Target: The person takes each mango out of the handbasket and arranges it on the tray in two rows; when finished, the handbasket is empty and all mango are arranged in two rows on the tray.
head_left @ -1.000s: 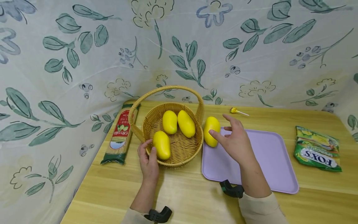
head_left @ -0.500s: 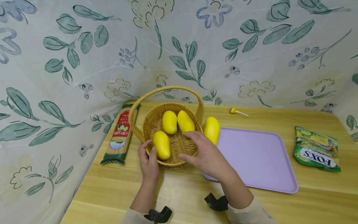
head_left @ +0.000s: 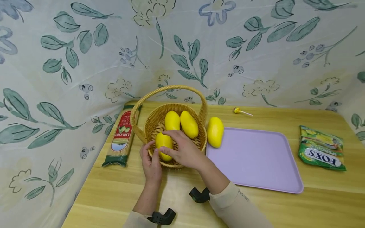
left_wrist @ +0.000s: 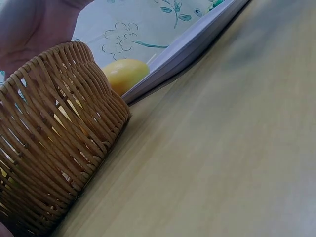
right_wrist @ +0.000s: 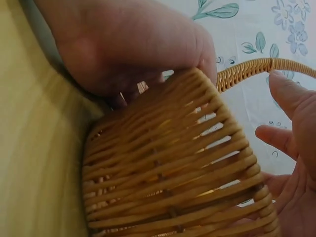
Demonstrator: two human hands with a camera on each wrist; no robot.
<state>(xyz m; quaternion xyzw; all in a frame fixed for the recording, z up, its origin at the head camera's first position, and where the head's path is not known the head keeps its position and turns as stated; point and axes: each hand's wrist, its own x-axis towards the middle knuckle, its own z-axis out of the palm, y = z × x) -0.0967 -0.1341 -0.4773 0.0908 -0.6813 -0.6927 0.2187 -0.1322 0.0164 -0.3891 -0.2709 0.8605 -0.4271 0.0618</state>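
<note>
Left hand: fingers curled on basket rim | right hand: fingers spread over mango in basket's near side, contact unclear | likely firm, slippery: cup its middle

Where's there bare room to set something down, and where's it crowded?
Most of the lilac rectangular tray is bare, right of the yellow oval mango at its corner; so is the wooden tabletop in front of the tray, right of the beige sleeve. Crowded: the round tan wicker basket, three mangoes inside, left hand and right hand there.
</note>
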